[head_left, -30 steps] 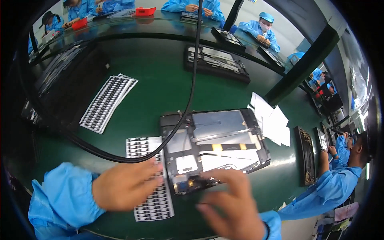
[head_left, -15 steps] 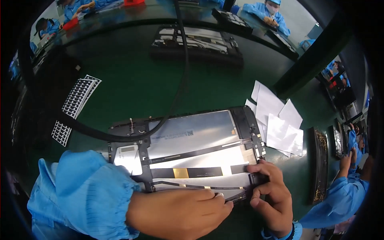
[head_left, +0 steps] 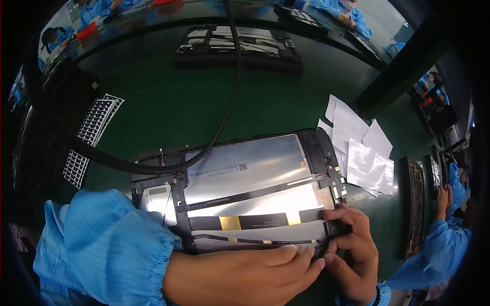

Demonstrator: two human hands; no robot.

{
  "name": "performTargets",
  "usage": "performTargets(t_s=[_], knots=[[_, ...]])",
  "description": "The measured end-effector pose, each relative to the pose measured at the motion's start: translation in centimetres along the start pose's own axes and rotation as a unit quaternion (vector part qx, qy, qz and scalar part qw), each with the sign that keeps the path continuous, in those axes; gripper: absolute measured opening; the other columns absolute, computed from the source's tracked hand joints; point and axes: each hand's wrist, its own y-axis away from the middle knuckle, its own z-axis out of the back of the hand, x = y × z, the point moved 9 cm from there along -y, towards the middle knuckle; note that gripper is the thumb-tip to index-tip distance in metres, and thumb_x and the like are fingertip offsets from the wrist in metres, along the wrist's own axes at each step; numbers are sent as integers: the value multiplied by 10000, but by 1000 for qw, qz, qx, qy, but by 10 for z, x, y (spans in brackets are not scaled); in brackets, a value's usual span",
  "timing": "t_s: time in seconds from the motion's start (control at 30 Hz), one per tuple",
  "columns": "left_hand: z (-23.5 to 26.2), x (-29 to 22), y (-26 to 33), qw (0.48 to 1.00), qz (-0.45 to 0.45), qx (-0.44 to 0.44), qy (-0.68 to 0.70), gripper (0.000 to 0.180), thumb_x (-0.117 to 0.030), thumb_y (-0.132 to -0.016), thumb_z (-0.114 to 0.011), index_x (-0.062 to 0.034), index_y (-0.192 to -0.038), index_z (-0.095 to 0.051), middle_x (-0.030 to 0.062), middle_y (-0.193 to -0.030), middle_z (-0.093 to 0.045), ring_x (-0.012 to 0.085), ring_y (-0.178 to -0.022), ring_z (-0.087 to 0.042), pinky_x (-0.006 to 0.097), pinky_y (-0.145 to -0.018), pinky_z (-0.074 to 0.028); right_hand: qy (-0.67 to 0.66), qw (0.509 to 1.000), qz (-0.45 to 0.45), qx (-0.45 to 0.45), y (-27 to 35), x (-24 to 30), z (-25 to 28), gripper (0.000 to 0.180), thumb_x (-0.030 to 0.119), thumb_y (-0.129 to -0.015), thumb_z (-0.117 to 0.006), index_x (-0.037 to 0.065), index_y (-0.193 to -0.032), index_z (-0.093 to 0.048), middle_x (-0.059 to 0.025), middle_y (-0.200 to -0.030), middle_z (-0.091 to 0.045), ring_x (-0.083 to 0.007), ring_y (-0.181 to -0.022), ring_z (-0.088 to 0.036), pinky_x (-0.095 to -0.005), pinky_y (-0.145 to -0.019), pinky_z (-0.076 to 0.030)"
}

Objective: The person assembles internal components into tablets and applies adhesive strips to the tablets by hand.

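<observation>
An opened tablet [head_left: 245,171] lies in front of me, its insides facing up: a wide silver battery, dark ribbon cables with gold patches and a black frame. My left hand [head_left: 245,273] reaches across its near edge, fingers closed together by the near right corner. Whatever its fingertips pinch there, if anything, is hidden. At that same corner my right hand [head_left: 354,250] grips the tablet's right edge, index finger bent over the frame and thumb below. The fingertips of both hands nearly meet. A dark flex cable [head_left: 255,222] runs across the tablet just beyond my left hand.
A thick black cable [head_left: 232,92] loops down over the tablet's left part. Sticker sheets [head_left: 94,122] lie left, white papers [head_left: 360,148] right. Another opened tablet [head_left: 240,41] lies on a dark stack at the back. A dark tray [head_left: 412,209] and a co-worker's blue sleeve [head_left: 434,257] are at right.
My left hand has slid right along the tablet's near edge, toward the right hand's thumb. My right hand keeps its grip at the corner. The view has shifted slightly.
</observation>
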Motion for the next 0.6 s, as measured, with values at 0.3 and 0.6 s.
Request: performTargets(t_s=[0.3, 0.6], knots=[[-22, -6, 5, 990, -56, 122, -48, 374, -178, -754, -448, 69, -1026, -523, 148, -1078, -523, 225, -1003, -476, 291, -884, -358, -74, 996, -21, -34, 8, -5, 22, 87, -66, -624, -610, -60, -706, -583, -177, -975, -569, -280, -983, -508, -368, -831, -387], [-20, -4, 5, 992, -41, 106, -57, 367, -171, -764, -443, 72, -1028, -519, 149, -1067, -525, 222, -994, -483, 278, -876, -365, 65, 995, 76, -13, 4, 14, 9, 163, -42, -587, -656, -24, -729, -579, -158, -950, -563, -298, -893, -524, -367, -784, -403]])
